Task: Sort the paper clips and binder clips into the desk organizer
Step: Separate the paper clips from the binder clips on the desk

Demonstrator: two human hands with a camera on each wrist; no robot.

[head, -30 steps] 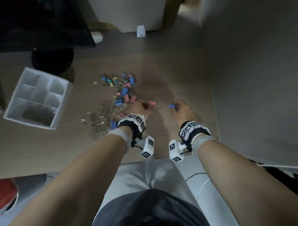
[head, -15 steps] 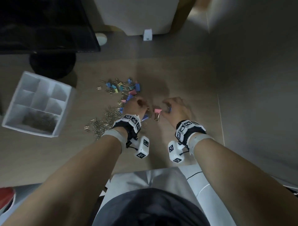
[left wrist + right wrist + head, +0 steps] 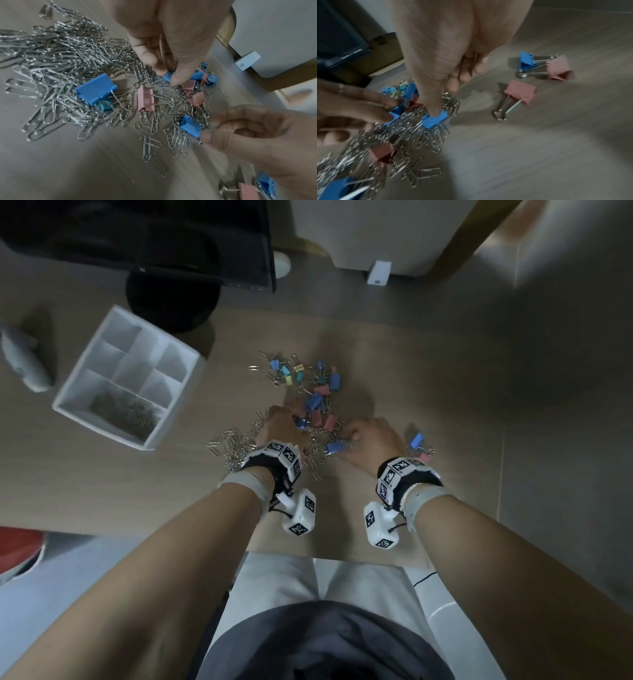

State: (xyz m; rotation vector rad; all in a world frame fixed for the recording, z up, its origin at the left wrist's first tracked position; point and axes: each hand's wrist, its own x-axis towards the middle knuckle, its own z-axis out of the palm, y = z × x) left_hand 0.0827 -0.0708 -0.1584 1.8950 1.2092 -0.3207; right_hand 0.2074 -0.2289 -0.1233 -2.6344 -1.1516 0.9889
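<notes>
A mixed heap of silver paper clips (image 3: 236, 445) and coloured binder clips (image 3: 317, 402) lies on the wooden desk. Both hands are down in it. My left hand (image 3: 281, 419) pinches a blue binder clip (image 3: 167, 77) between thumb and fingertips (image 3: 157, 67), as the left wrist view shows. My right hand (image 3: 359, 436) grips another blue binder clip (image 3: 435, 119) at the heap's near right edge, thumb on top. The white desk organizer (image 3: 85, 405) stands at the left, with paper clips (image 3: 126, 414) in its long near compartment; the other compartments look empty.
A blue binder clip (image 3: 416, 440) and pink ones (image 3: 520, 90) lie apart on the desk to the right of my right hand. A black monitor stand (image 3: 171, 299) is behind the organizer. A white device (image 3: 378, 272) sits at the back, and the desk edge is near my lap.
Earlier my left hand held a pink clip and my right a blue one in front of the heap. Both hands have since moved into the heap and taken hold of other blue clips.
</notes>
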